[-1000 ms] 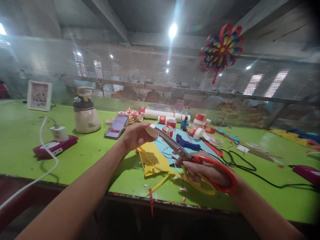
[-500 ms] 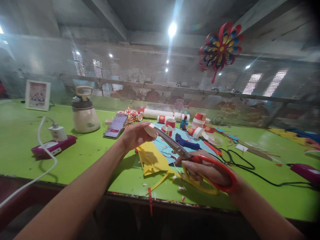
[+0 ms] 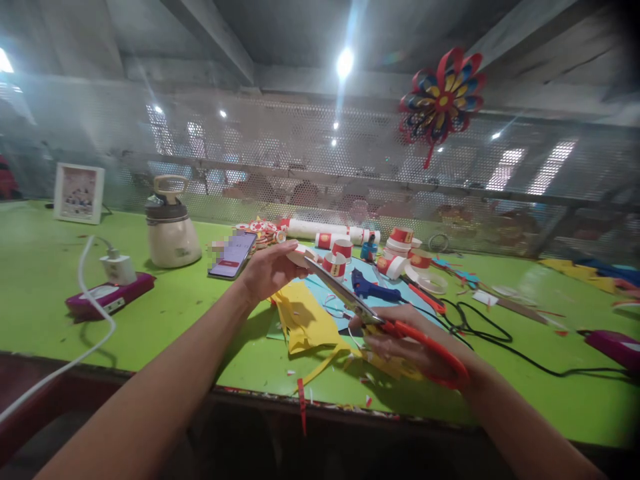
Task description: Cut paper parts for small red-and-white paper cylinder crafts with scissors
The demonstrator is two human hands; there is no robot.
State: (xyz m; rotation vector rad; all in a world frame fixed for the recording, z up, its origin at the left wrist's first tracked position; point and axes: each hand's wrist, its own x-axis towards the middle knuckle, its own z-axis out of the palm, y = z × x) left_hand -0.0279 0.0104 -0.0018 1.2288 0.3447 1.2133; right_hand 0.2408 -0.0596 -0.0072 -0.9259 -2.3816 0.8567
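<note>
My left hand [image 3: 273,270] is closed on a small white round piece [image 3: 301,253], which looks like part of a paper cup. Red-handled scissors [image 3: 350,297] are in my right hand [image 3: 407,340], with my fingers through the handle loops. Their blade tips reach the edge of the white piece; whether they touch it I cannot tell. Below the hands lie yellow sheets [image 3: 307,323] and a light blue sheet [image 3: 320,293]. Just beyond the scissors rests a blue glue gun [image 3: 373,287], near several red-and-white paper cups [image 3: 343,249].
On the green table [image 3: 200,313] stand a beige kettle-like jug [image 3: 173,237], a phone [image 3: 233,255] and a purple power strip [image 3: 110,297] with a white charger. Black cable [image 3: 525,357] runs to the right. A paper flower [image 3: 444,100] hangs above. Scraps lie along the front edge.
The scissor handles have turned and the blades look closer together. Both hands stay almost in place, with the white piece tilted slightly differently.
</note>
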